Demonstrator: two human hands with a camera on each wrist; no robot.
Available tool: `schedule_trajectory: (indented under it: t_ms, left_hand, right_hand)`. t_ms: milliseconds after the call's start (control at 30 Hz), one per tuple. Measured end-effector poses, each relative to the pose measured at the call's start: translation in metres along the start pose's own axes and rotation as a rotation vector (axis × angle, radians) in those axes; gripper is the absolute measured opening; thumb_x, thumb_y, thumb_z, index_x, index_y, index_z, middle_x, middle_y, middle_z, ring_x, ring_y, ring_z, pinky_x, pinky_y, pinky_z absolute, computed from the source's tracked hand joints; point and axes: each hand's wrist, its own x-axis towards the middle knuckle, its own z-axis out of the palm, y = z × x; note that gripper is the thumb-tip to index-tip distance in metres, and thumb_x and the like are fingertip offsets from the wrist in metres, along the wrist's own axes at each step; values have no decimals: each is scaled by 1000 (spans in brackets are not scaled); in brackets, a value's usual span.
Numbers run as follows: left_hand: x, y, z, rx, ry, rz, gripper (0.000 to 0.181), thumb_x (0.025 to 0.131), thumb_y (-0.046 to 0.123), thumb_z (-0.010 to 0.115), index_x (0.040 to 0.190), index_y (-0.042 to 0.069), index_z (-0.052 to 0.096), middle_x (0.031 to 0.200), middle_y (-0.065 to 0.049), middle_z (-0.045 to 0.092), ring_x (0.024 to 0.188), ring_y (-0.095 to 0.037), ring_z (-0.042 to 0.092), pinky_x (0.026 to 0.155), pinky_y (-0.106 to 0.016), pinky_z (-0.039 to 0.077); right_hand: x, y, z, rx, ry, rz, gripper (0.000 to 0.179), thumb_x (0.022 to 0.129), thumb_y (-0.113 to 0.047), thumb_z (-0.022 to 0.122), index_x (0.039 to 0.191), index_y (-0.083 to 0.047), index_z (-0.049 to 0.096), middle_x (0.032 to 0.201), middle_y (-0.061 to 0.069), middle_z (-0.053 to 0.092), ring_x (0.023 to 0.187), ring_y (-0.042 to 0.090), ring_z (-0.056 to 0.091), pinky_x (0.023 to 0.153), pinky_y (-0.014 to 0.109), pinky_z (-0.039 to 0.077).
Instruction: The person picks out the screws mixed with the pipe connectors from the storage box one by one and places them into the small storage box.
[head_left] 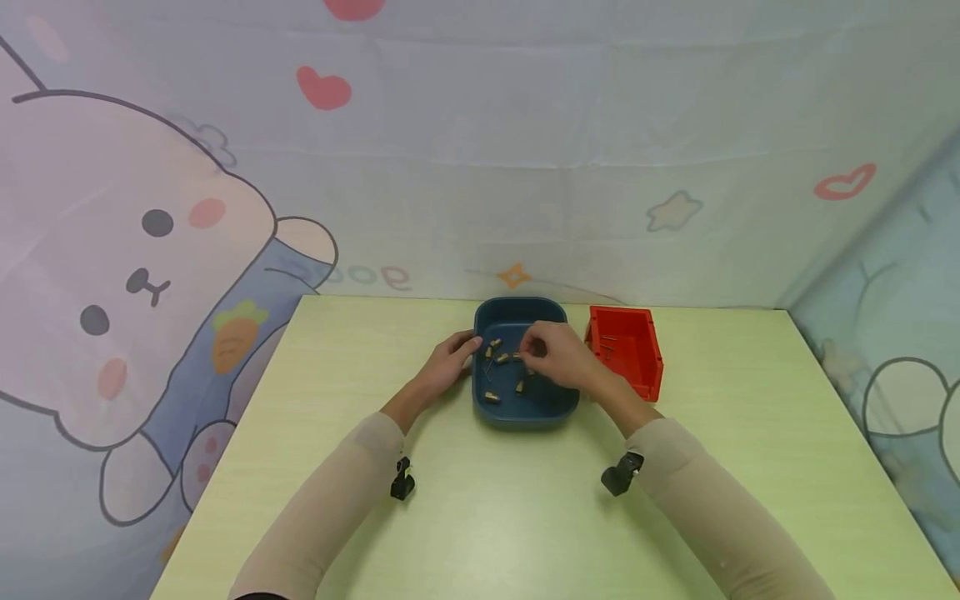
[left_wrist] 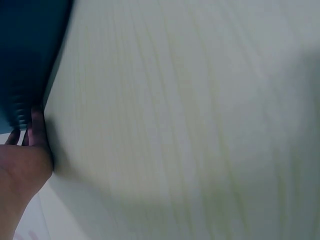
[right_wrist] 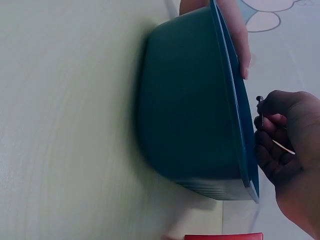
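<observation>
A dark blue plastic bin [head_left: 525, 422] stands on the table, with several small brass-coloured fittings [head_left: 492, 397] and a thin screw [head_left: 488, 366] inside. My left hand [head_left: 447, 367] grips its left side, thumb over the rim and fingers along the outer wall. In the left wrist view those fingers [left_wrist: 38, 127] touch the wall from outside. Over the bin's right half is my right hand [head_left: 558, 354]. It pinches a small screw [right_wrist: 260, 100] between thumb and fingers, as the right wrist view shows, just above the rim.
Close to the blue bin's right side sits a red bin [head_left: 643, 354] with several thin screws [head_left: 607, 338] in it. Behind the pale wooden table [head_left: 720, 467] hangs a printed cloth [head_left: 480, 167]. Black cameras are strapped to both sleeves.
</observation>
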Motion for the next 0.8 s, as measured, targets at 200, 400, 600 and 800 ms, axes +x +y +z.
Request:
schedule_trajectory:
  t_ms: [200,400,600,800]
  left_hand:
    - [0,0,0,9,4,8,60,113,38,53,161,5,41,163,-15,44,152,-30,40,120,-46,45]
    - [0,-2,0,1,-2,2,61,112,38,54,161,4,41,162,-15,44,152,-30,40,120,-46,45]
    - [0,-1,-1,-4,-4,7,61,112,39,54,161,4,40,163,-15,44,153,-29,39,120,-46,45]
    - [0,-2,-1,-13,-4,4,62,112,39,55,161,4,40,163,-16,43,153,-30,39,120,-46,45]
  right_hand:
    - [-2,1,-1,8,8,19,7,96,-8,77,92,-10,72,89,1,67,80,18,62,75,32,59]
    - [-5,0,-5,-2,4,43,7,95,-7,78,92,-10,72,90,2,67,82,18,62,76,33,59]
    - [-8,2,-11,5,12,62,6,97,-8,76,94,-11,72,93,1,68,84,19,62,78,33,60]
    - [-13,8,-17,13,27,77,7,95,-7,78,97,-11,72,96,2,69,85,20,63,80,34,62]
